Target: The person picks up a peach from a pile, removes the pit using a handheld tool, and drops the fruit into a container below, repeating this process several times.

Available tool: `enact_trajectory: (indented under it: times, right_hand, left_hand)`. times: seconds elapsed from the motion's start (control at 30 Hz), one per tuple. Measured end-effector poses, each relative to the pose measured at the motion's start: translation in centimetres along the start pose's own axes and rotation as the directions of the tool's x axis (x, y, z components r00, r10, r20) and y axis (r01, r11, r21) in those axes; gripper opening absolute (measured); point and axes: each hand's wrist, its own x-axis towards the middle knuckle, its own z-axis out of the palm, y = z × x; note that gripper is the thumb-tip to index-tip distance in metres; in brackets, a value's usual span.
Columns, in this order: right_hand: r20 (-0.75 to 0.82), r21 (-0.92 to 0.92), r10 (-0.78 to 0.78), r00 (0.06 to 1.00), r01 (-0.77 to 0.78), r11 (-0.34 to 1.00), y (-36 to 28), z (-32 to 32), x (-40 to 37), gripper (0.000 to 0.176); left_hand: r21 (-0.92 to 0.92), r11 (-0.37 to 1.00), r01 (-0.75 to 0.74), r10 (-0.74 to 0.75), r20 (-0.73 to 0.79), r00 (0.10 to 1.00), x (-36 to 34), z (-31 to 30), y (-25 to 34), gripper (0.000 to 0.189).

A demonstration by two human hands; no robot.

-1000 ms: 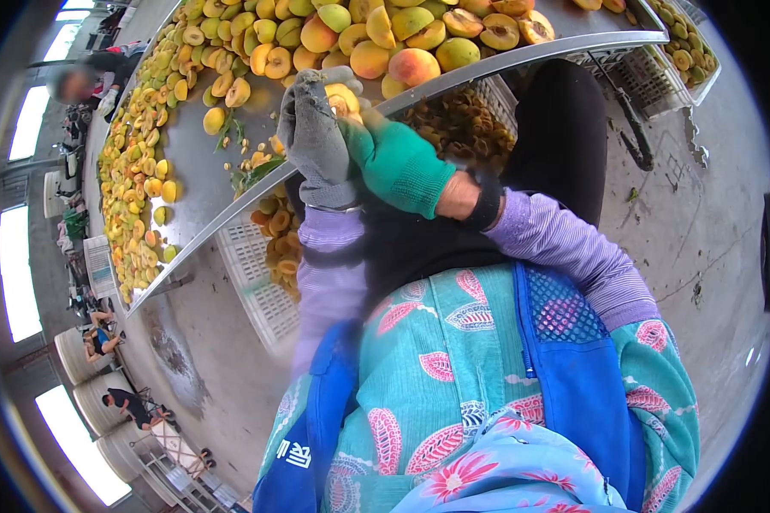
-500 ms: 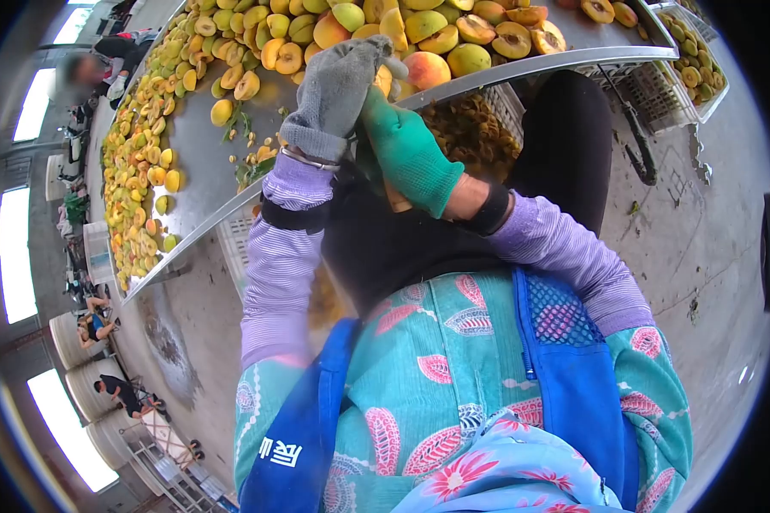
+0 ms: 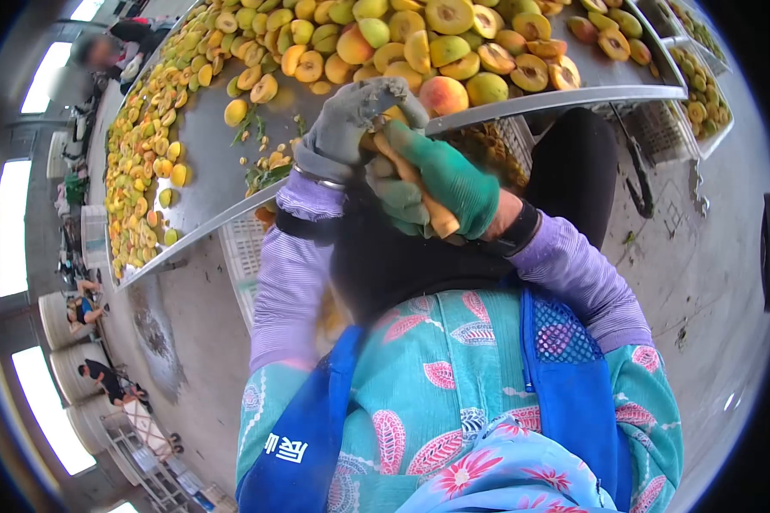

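My left hand (image 3: 355, 124), in a grey glove, is closed at the tray's near edge around a yellow piece of peach (image 3: 392, 117), most of which its fingers hide. Against it, on the right, my right hand (image 3: 449, 175) in a green glove wraps round a tool's wooden handle (image 3: 412, 181). The handle slants from the left hand down to the right palm; the tool's working end is hidden. Halved and whole peaches (image 3: 443, 96) lie just beyond both hands.
A metal tray (image 3: 210, 128) spreads ahead, heaped with peaches, with pits and leaves near its edge. White plastic crates (image 3: 239, 256) stand below it, and one (image 3: 663, 128) stands at the right. My knee (image 3: 577, 162) is under the tray edge. Other people (image 3: 107, 380) are far left.
The wooden handle shows much more now, as the right hand has turned and its fingers have come into view. Both hands have shifted slightly right and down with the view.
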Motion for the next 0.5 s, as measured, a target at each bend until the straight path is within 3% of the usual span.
enact_trajectory:
  times: [0.03, 0.13, 0.17, 0.2, 0.27, 0.3, 0.37, 0.4, 0.47, 0.5]
  right_hand:
    - [-0.109, -0.170, -0.050, 0.993, 0.031, 0.985, -0.1, 1.0, 0.0, 0.036]
    - [-0.018, -0.049, 0.109, 0.994, -0.109, 0.993, 0.1, 1.0, 0.5, 0.044]
    - [0.249, 0.141, 0.124, 0.960, -0.163, 0.976, 0.3, -0.3, 1.1, 0.043]
    - [0.312, 0.190, 0.118, 0.943, -0.183, 0.964, 0.3, -0.5, 1.8, 0.043]
    - [0.437, 0.293, 0.084, 0.895, -0.230, 0.928, 0.2, -0.2, 3.1, 0.043]
    - [0.431, 0.299, 0.125, 0.894, -0.272, 0.915, 0.1, 0.1, 3.7, 0.042]
    - [0.399, 0.224, 0.195, 0.896, -0.301, 0.927, 0.1, 1.6, 2.5, 0.041]
    - [0.414, 0.150, 0.228, 0.881, -0.313, 0.938, -0.2, 1.1, 1.6, 0.040]
    - [0.305, 0.216, 0.256, 0.917, -0.329, 0.920, -0.7, -1.6, 0.4, 0.046]
    - [0.070, 0.249, 0.312, 0.947, -0.320, 0.914, -0.9, -3.1, 0.0, 0.046]
  left_hand:
    - [-0.205, 0.979, -0.016, 0.013, -0.014, 1.000, 0.2, 0.2, 0.6, 0.019]
    - [-0.190, 0.961, 0.200, -0.189, 0.076, 0.979, -0.1, -1.1, 1.0, 0.025]
    - [-0.003, 0.950, 0.313, -0.311, 0.090, 0.946, -0.2, -1.5, 1.3, 0.032]
    - [-0.312, 0.882, 0.354, -0.366, 0.021, 0.930, -0.4, -1.5, 1.9, 0.031]
    - [-0.810, 0.524, 0.262, -0.503, -0.046, 0.863, -1.5, -0.7, 3.6, 0.030]
    - [-0.869, 0.469, 0.158, -0.528, -0.133, 0.839, -2.1, -0.6, 4.0, 0.033]
    - [-0.555, 0.832, 0.018, -0.454, -0.662, 0.596, -6.2, 0.2, 0.2, 0.033]
    - [-0.632, 0.775, 0.016, -0.515, -0.617, 0.595, -9.1, -0.8, 0.6, 0.031]
    - [-0.400, 0.777, 0.487, -0.630, -0.476, 0.614, -15.8, -6.2, 0.6, 0.025]
    - [0.060, 0.609, 0.791, -0.711, -0.400, 0.578, -17.6, -9.0, -0.2, 0.022]
